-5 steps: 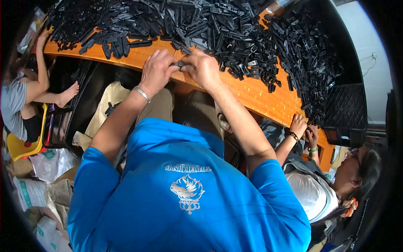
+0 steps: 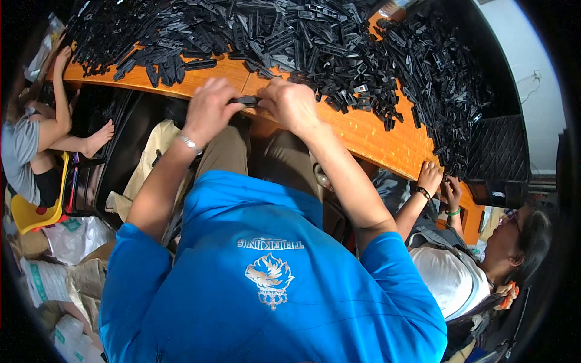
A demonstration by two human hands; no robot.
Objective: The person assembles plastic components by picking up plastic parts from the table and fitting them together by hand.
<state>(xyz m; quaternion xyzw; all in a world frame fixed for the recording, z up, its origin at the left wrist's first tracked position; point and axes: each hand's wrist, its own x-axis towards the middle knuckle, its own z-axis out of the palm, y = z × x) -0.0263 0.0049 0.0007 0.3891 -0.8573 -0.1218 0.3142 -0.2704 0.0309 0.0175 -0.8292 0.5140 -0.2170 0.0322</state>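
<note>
Between my two hands, just over the front edge of the wooden table (image 2: 345, 130), is a small, dark, elongated plastic part (image 2: 247, 101). My left hand (image 2: 210, 109), slightly blurred and with a silver bracelet at its wrist, pinches the part's left end between thumb and fingers. The other end disappears into the closed fingertips of my right hand (image 2: 290, 104). Just beyond my hands lies a broad heap of similar black plastic parts (image 2: 284, 36). The undersides of my fingers are hidden.
Shorter black pieces (image 2: 357, 85) lie loose at right, and another pile (image 2: 442, 78) runs down the table's right side. A black crate (image 2: 497, 151) stands there. A co-worker (image 2: 451, 278) sits at right, another person (image 2: 36, 139) at left. A brown paper bag (image 2: 151, 157) stands beside my legs.
My left hand has shifted left and a little toward me, away from my right hand. More of the dark part shows between them. My right hand has barely moved.
</note>
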